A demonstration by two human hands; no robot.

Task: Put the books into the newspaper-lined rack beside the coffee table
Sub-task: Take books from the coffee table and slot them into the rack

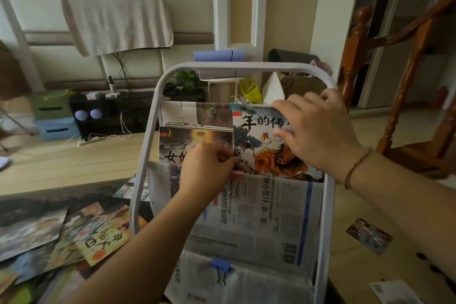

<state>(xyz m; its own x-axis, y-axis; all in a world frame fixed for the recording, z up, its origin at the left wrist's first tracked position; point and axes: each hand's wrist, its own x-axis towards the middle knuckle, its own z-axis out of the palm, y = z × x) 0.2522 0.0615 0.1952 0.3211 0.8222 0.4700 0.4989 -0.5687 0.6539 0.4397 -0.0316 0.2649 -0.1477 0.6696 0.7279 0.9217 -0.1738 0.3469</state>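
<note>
A white tube-frame rack (158,96) lined with newspaper (269,219) stands in front of me. Two picture books stand in its upper pocket. My right hand (318,131) grips the top right of the book with an orange beast on its cover (261,140). My left hand (207,168) pinches the lower edge between that book and the darker book (195,138) to its left. Several more picture books (61,237) lie spread on the coffee table at lower left.
A pink clip (237,176) and a blue clip (220,264) hold the newspaper pockets. A wooden stair rail (404,76) stands at the right. Loose cards (369,236) lie on the floor. Storage boxes (53,116) and a low black shelf (118,111) line the far wall.
</note>
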